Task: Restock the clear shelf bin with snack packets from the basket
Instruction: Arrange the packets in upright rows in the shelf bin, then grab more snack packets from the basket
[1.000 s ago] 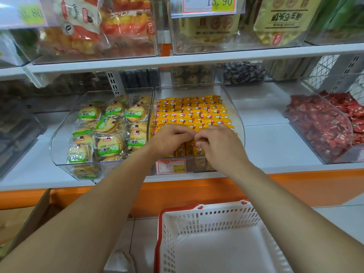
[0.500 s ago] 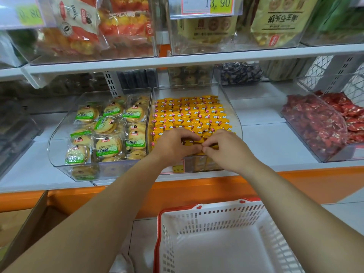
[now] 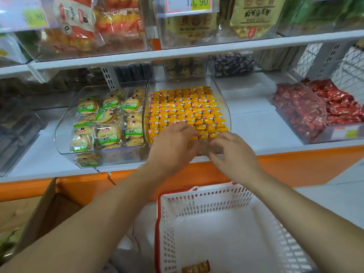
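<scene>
The clear shelf bin [image 3: 225, 107] on the middle shelf holds tidy rows of small yellow snack packets [image 3: 185, 107]. My left hand [image 3: 173, 144] reaches over the bin's front edge, its fingers lying on the front row of packets. My right hand [image 3: 234, 152] is beside it, just in front of the bin's front wall; its blurred fingers are loosely spread and hold nothing. Below my arms stands the white basket with a red rim [image 3: 206, 201]. One brown-and-yellow packet [image 3: 197, 267] lies on its floor near the bottom edge of the view.
A clear bin of green-labelled biscuit packs [image 3: 106, 119] adjoins on the left. A bin of red candies [image 3: 307, 111] stands at the right. The upper shelf [image 3: 177, 54] overhangs the bins. An open cardboard box [image 3: 39, 213] sits at the lower left.
My right hand has pulled back from the front row to just outside the bin's front wall. The left hand stays on the front packets. The view has tilted down and shows more of the basket.
</scene>
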